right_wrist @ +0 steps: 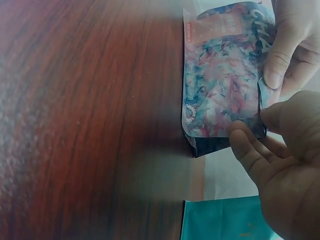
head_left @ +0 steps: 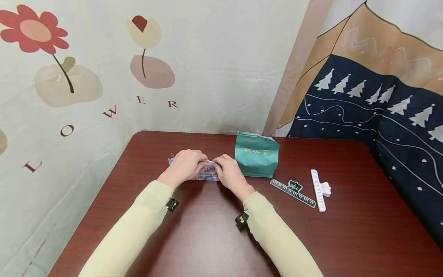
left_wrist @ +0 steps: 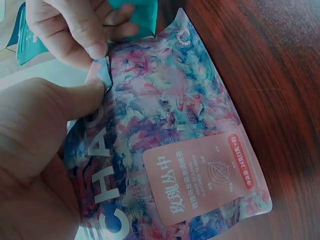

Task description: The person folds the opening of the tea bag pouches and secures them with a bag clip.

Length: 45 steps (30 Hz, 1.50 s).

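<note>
A tea pouch [head_left: 207,175] with a pink, blue and purple marbled print stands upright on the table. Its pink label [left_wrist: 200,180] reads rose oolong flavored tea bag. My left hand [head_left: 187,163] pinches the top edge on the left, its thumb on the printed face. Beside it, my right hand [head_left: 231,173] pinches the same edge near the right corner, thumb and fingers close to the left thumb. A small part of the top edge is folded over between the two hands, showing in the left wrist view. The pouch's back is hidden in the head view.
Just right of my right hand stands a green foil bag [head_left: 257,156]. Farther right lie a black clip [head_left: 293,192] with a piano-key pattern and a white clip [head_left: 318,190]. Printed curtains [head_left: 221,69] hang behind the reddish-brown table [head_left: 207,238].
</note>
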{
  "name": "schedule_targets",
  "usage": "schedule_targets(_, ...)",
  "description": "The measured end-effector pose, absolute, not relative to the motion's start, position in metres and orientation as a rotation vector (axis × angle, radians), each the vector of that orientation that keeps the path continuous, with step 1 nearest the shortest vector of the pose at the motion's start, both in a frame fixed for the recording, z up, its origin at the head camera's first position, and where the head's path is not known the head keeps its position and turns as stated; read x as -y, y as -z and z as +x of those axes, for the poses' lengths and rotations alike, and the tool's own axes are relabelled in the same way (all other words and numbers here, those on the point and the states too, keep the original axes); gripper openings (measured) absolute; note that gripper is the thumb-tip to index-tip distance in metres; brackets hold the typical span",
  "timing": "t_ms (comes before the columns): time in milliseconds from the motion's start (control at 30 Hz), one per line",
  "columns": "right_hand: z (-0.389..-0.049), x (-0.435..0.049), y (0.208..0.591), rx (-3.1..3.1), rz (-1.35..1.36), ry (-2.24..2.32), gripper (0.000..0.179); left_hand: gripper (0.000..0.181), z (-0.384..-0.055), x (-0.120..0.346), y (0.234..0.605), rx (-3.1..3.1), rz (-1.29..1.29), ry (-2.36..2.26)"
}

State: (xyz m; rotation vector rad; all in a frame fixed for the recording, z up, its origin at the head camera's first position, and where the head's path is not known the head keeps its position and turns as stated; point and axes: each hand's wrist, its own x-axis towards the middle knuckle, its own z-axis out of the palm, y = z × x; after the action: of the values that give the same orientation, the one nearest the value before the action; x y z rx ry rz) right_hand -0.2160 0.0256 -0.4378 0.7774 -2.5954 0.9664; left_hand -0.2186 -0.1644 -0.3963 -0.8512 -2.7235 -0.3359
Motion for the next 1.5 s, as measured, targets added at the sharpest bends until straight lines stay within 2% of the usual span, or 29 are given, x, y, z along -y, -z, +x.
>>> schedule_targets(567,-0.216,-0.025,0.439,2.613,0.757,-0.887,0.018,0.016,-0.213,0.171,0.375,3.036,-0.633,0.29)
schedule_targets(1267,-0.217,-0.022,0.44,2.54,0.711,-0.967,0.011,0.013,-0.215,0.171,0.38,2.906,-0.657,0.284)
schedule_targets(1500,-0.216,-0.019,0.439,2.541,0.676,-0.934,0.01,0.019,-0.215,0.172,0.383,2.874,-0.639,0.285)
